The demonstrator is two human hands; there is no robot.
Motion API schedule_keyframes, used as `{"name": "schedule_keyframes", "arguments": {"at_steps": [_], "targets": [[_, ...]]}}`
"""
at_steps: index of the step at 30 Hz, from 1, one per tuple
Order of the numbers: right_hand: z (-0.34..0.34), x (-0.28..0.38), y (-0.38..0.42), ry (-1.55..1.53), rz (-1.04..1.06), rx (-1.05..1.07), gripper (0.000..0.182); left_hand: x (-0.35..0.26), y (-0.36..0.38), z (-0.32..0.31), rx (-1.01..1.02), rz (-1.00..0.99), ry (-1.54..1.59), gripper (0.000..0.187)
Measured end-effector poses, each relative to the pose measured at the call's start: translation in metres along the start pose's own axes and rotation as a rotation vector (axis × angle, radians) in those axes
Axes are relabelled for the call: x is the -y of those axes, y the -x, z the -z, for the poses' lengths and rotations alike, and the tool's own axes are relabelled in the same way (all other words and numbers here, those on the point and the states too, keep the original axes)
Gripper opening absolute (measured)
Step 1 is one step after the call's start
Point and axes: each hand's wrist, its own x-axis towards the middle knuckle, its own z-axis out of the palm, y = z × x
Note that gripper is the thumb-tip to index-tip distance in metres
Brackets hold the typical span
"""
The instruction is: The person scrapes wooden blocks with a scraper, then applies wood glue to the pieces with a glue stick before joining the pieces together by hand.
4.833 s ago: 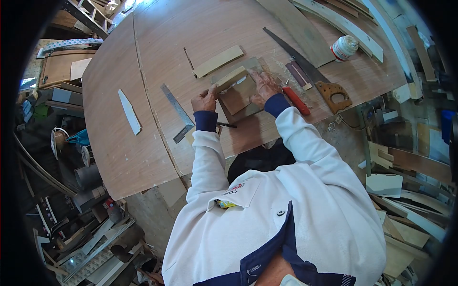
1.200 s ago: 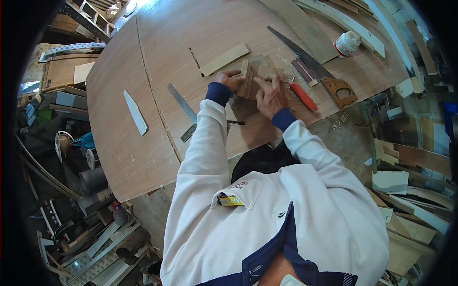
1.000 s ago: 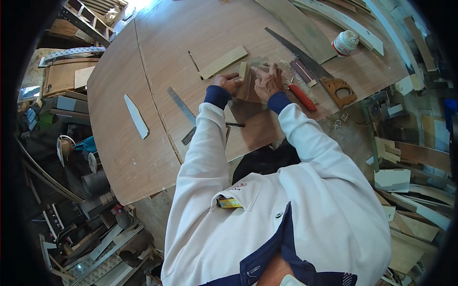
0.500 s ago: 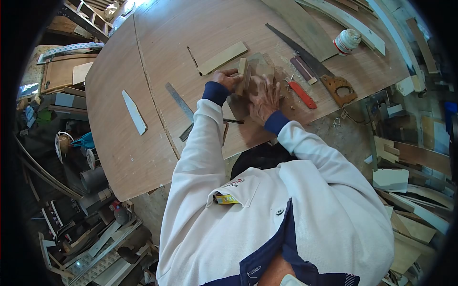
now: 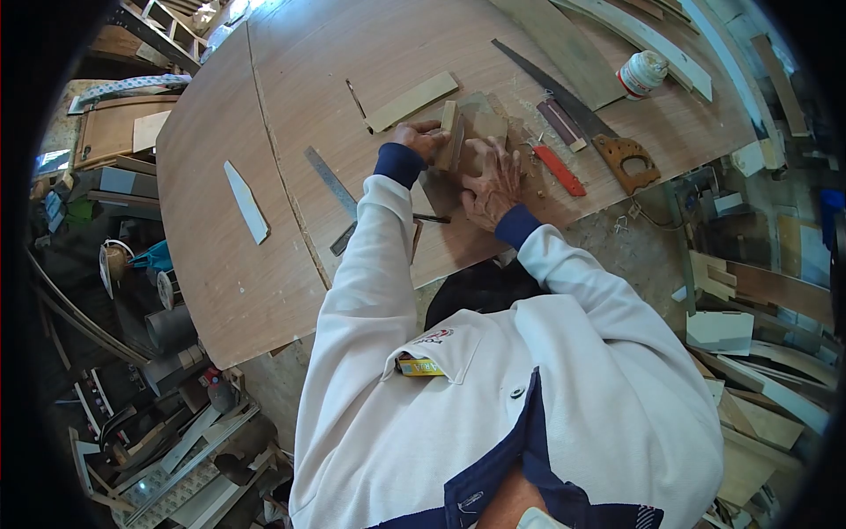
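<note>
Wooden block (image 5: 449,119) sits between the two hands on the table (image 5: 203,291), its long axis running roughly near to far, with the far end leaning a little to the right. The left hand (image 5: 418,141) is the nearer of the two: its fingers are drawn in narrow around the block from the left side and appear to hold it, though the thumb's exact place is hard to make out. So the block lies directly to the right of the left fingers, touching them.

From the right hand (image 5: 495,181), the same block lies to the left. A dark strip (image 5: 457,145) stands along the block's right side, between it and the right fingers; whether the two are joined cannot be told. The right fingers are spread wide, palm down, pointing far and slightly left, and seem to rest on a flat piece rather than grip anything. How hard they press is not visible.

A thin board (image 5: 485,108) shows beyond the right fingertips, to the right of the block's far end. Just beyond the left hand lies a pale plank (image 5: 411,101), slanting far toward the right, across the block's direction. To the right of the right hand lies a red cutter (image 5: 558,170), apart from the fingers.
</note>
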Motion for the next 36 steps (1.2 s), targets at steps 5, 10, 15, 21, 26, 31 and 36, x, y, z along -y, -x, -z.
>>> {"name": "schedule_keyframes", "arguments": {"at_steps": [5,10,15,21,26,31,36], "targets": [[-0.012,-0.009,-0.018,-0.123,-0.092,-0.228,0.037,0.000,0.000,-0.001,-0.013,0.018,0.010,0.054],[-0.034,-0.038,-0.060,-0.062,-0.139,-0.380,0.038,0.001,-0.002,-0.001,-0.003,0.002,-0.038,0.054],[-0.042,-0.041,-0.075,-0.052,-0.245,-0.193,0.041,-0.001,0.000,-0.001,-0.011,0.005,-0.056,0.053],[-0.031,-0.042,-0.088,-0.209,-0.456,-0.003,0.040,0.005,-0.003,-0.001,-0.016,0.000,-0.043,0.053],[-0.021,-0.024,-0.060,0.021,-0.252,-0.013,0.030,0.010,-0.009,0.000,-0.009,-0.040,-0.061,0.052],[-0.019,-0.010,-0.020,0.036,-0.101,0.011,0.022,-0.004,0.004,-0.001,0.011,0.017,-0.004,0.051],[-0.002,0.001,-0.003,0.000,-0.040,0.088,0.030,0.009,-0.008,0.000,-0.005,0.008,0.008,0.050]]}}
